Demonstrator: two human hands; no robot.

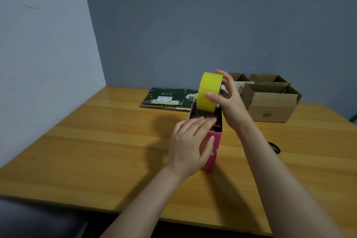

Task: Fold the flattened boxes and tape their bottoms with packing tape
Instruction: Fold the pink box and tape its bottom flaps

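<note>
A small pink box [213,152] stands upright in the middle of the wooden table [96,141], its dark upper face turned up. My left hand [190,144] lies flat over that face and the near side, fingers spread and pressing down. My right hand [225,98] holds a yellow roll of packing tape [207,91] on edge at the far end of the box top. A strip of tape runs from the roll down under my left fingers.
A stack of flattened green boxes [170,98] lies at the back of the table. Brown open cartons [270,102] stand at the back right. A dark small object [274,147] lies right of my forearm. A dark chair [38,220] is at the near left edge.
</note>
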